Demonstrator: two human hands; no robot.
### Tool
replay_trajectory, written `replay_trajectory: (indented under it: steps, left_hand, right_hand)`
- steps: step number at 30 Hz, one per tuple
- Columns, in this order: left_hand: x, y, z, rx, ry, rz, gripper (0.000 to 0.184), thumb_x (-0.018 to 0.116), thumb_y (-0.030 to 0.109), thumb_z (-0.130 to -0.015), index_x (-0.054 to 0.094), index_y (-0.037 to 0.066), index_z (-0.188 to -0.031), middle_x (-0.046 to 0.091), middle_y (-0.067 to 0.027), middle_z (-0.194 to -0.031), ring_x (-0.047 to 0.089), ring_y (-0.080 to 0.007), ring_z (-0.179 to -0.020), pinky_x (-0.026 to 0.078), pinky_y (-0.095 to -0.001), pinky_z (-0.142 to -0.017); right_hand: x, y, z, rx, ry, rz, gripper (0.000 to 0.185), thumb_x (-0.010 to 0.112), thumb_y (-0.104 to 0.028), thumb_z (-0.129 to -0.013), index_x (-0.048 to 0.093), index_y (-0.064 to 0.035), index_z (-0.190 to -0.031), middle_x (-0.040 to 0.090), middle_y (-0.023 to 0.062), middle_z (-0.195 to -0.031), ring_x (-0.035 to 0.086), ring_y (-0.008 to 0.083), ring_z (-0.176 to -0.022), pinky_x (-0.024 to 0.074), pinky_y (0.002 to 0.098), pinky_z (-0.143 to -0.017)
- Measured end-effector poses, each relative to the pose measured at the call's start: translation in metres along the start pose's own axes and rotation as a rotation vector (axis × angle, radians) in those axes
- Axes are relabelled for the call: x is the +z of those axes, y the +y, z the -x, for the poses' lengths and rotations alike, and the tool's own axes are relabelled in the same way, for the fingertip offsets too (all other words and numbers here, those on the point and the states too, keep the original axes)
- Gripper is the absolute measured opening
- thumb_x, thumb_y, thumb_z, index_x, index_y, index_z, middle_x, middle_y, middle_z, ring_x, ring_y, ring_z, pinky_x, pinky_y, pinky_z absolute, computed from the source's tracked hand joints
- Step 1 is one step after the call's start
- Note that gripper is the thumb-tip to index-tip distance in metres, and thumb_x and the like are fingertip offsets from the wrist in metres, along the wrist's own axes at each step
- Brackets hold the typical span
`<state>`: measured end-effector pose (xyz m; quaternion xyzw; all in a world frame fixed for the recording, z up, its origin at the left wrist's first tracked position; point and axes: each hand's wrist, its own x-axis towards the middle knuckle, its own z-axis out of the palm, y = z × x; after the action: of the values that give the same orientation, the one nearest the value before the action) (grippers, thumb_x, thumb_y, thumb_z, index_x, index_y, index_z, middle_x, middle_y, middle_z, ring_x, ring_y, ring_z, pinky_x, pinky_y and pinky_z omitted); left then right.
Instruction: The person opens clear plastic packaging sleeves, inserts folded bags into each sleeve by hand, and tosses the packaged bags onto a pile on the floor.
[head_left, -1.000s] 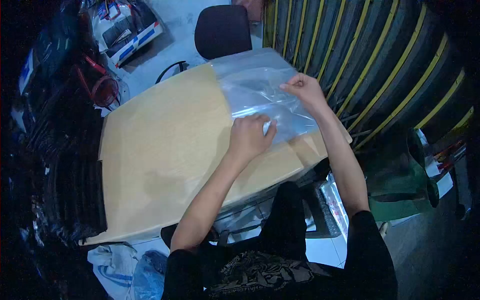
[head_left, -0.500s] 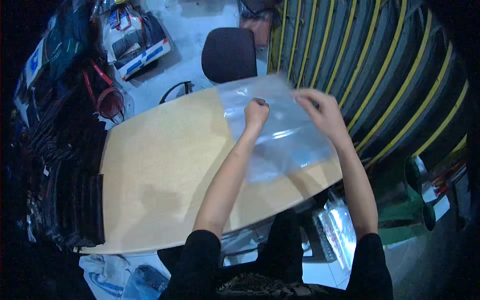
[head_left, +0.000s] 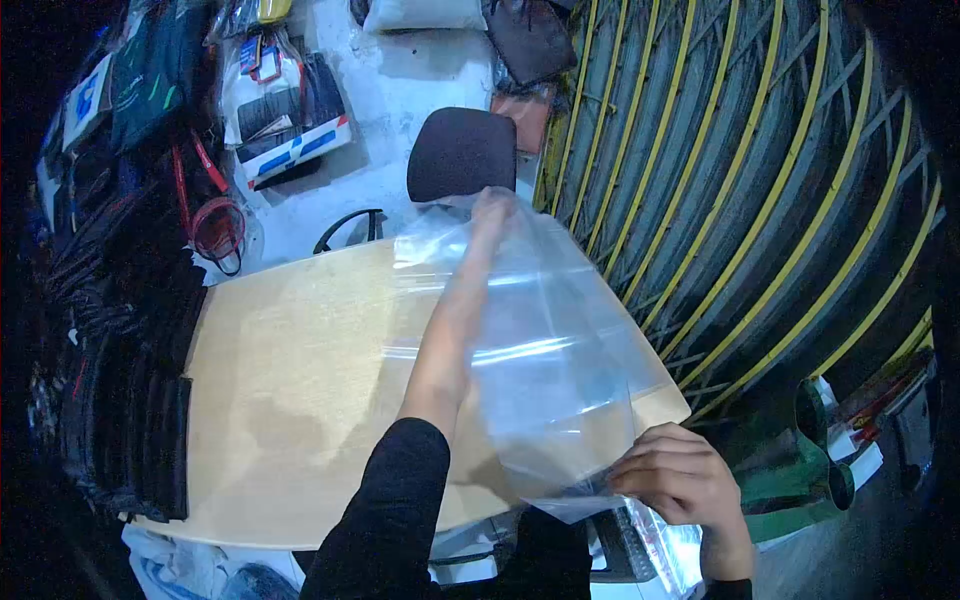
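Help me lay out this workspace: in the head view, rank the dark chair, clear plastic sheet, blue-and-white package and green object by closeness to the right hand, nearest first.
From the right hand:
1. Clear plastic sheet, touching it, extending left.
2. Green object, just to its right.
3. Dark chair, ahead and left.
4. Blue-and-white package, farther left.
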<state>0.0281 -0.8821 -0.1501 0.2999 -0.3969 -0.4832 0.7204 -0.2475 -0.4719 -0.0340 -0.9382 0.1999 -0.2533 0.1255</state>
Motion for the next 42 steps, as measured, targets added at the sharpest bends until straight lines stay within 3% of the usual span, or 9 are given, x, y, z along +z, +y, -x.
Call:
replay_trajectory:
  steps: [3, 5, 10, 13, 17, 23, 30, 37, 42]
  left_hand:
    - [-0.004, 0.012, 0.015, -0.005, -0.158, -0.218, 0.037, 0.056, 0.003, -0.081, 0.056, 0.003, -0.118, 0.062, -0.01, -0.096, 0.062, -0.0185, -0.081, 0.054, -0.0335, -0.065]
    - [-0.019, 0.005, 0.037, 0.049, -0.277, -0.836, 0.036, 0.054, 0.015, -0.084, 0.056, 0.002, -0.118, 0.062, -0.0145, -0.104, 0.062, -0.0265, -0.087, 0.053, -0.0392, -0.071]
    - [-0.038, 0.061, 0.181, 0.104, -0.613, -1.884, 0.053, 0.049, 0.039, -0.087, 0.053, -0.001, -0.122, 0.057, -0.024, -0.119, 0.055, -0.0396, -0.11, 0.042, -0.0488, -0.095]
    - [-0.06, 0.03, 0.192, 0.239, -0.598, -1.559, 0.057, 0.051, 0.043, -0.086, 0.055, -0.002, -0.121, 0.051, -0.024, -0.128, 0.048, -0.0375, -0.119, 0.037, -0.0452, -0.101]
    - [-0.006, 0.034, 0.184, -0.204, -0.5, -1.585, 0.061, 0.046, 0.047, -0.088, 0.05, 0.002, -0.129, 0.049, -0.0233, -0.131, 0.045, -0.033, -0.125, 0.03, -0.0504, -0.105]
    - [0.037, -0.031, 0.169, 0.045, -0.285, -1.749, 0.06, 0.048, 0.05, -0.086, 0.051, 0.009, -0.13, 0.05, -0.0195, -0.132, 0.042, -0.0368, -0.126, 0.023, -0.0581, -0.104]
    - [0.022, -0.06, 0.166, -0.179, -0.424, -1.231, 0.06, 0.051, 0.046, -0.088, 0.046, 0.005, -0.132, 0.051, -0.0191, -0.128, 0.045, -0.0341, -0.124, 0.035, -0.0533, -0.099]
    - [-0.077, 0.055, 0.254, -0.16, -0.571, -0.462, 0.057, 0.05, 0.042, -0.091, 0.045, 0.002, -0.132, 0.054, -0.0195, -0.124, 0.048, -0.0329, -0.122, 0.04, -0.0502, -0.097]
    - [-0.122, 0.228, 0.357, -0.458, -0.108, -0.091, 0.045, 0.043, 0.026, -0.097, 0.04, -0.001, -0.133, 0.051, -0.0188, -0.126, 0.055, -0.0296, -0.113, 0.045, -0.0407, -0.098]
  right_hand:
    - [-0.003, -0.002, -0.007, 0.027, 0.073, 0.017, 0.019, 0.064, -0.004, -0.071, 0.066, -0.0061, -0.089, 0.068, 0.0063, -0.09, 0.065, 0.0235, -0.086, 0.0493, 0.0365, -0.083]
    - [0.002, -0.004, -0.009, 0.061, 0.184, -0.024, 0.017, 0.064, -0.002, -0.071, 0.066, -0.0046, -0.088, 0.068, 0.0081, -0.086, 0.066, 0.0252, -0.082, 0.0501, 0.0361, -0.08]
    - [-0.007, 0.006, -0.004, 0.357, 1.001, 0.085, 0.014, 0.052, -0.006, -0.092, 0.061, 0.0037, -0.092, 0.061, 0.0068, -0.081, 0.055, 0.0127, -0.071, 0.0441, 0.0256, -0.066]
    - [-0.047, 0.032, -0.01, 0.238, 1.234, -0.045, 0.018, 0.051, -0.012, -0.095, 0.059, 0.0025, -0.104, 0.057, 0.0046, -0.08, 0.051, 0.0101, -0.067, 0.0415, 0.0219, -0.062]
    - [-0.084, 0.02, -0.033, 0.029, 1.185, -0.123, 0.02, 0.052, -0.014, -0.096, 0.059, 0.0017, -0.107, 0.061, 0.0063, -0.085, 0.055, 0.0099, -0.068, 0.0436, 0.0212, -0.062]
    - [-0.071, -0.029, -0.094, -0.039, 0.843, 0.002, 0.019, 0.05, -0.012, -0.096, 0.059, 0.0013, -0.106, 0.062, 0.0075, -0.087, 0.057, 0.0107, -0.07, 0.0464, 0.0237, -0.062]
    - [-0.011, -0.08, -0.132, -0.343, 0.3, 0.178, 0.009, 0.062, -0.009, -0.084, 0.067, -0.0048, -0.09, 0.069, 0.0084, -0.08, 0.067, 0.0169, -0.069, 0.0521, 0.0265, -0.058]
    - [0.067, -0.096, -0.13, -0.473, 0.106, -0.054, 0.016, 0.068, -0.013, -0.077, 0.067, -0.009, -0.093, 0.067, 0.0051, -0.085, 0.065, 0.0166, -0.071, 0.053, 0.0278, -0.06]
    - [0.138, -0.111, -0.145, -0.741, -0.009, -0.303, 0.02, 0.064, -0.011, -0.077, 0.062, -0.0077, -0.097, 0.062, 0.0018, -0.089, 0.06, 0.0173, -0.077, 0.0513, 0.0301, -0.06]
